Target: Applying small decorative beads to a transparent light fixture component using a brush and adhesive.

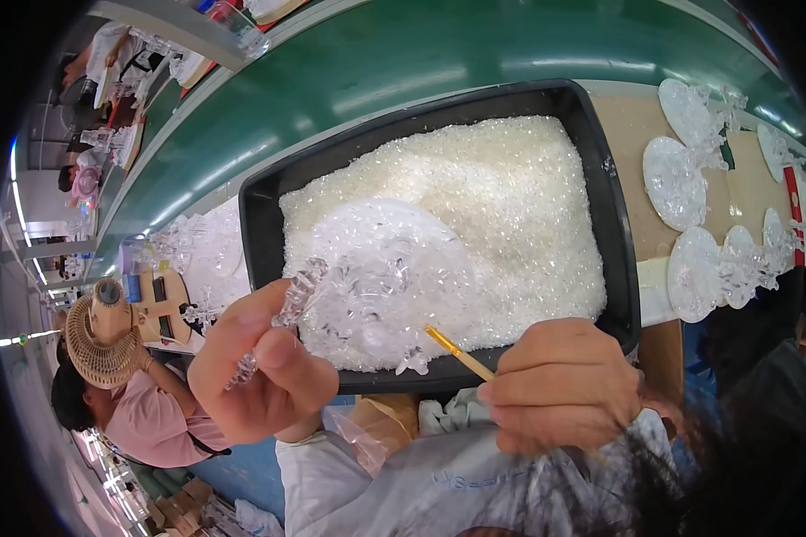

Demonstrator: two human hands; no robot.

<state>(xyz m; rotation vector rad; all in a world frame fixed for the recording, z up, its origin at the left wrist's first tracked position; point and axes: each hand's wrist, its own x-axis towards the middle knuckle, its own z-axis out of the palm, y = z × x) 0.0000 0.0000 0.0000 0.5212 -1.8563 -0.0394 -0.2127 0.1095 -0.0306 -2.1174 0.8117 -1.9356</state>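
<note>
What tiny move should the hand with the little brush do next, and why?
Maybe the right hand should gently dab the thin brush on the clear ornament. The left hand holds that ornament above the black tray of sparkly bits, and the brush tip points toward it, though I can't tell whether they touch.

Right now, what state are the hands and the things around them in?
Left hand, closed on the clear piece.
Clear piece, held over the tray.
Right hand, closed around the brush.
Brush, tip pointing toward the clear piece.
Black tray, filled with granules.
Granules, loose, unevenly spread.
Clear discs, set out at right.
</note>
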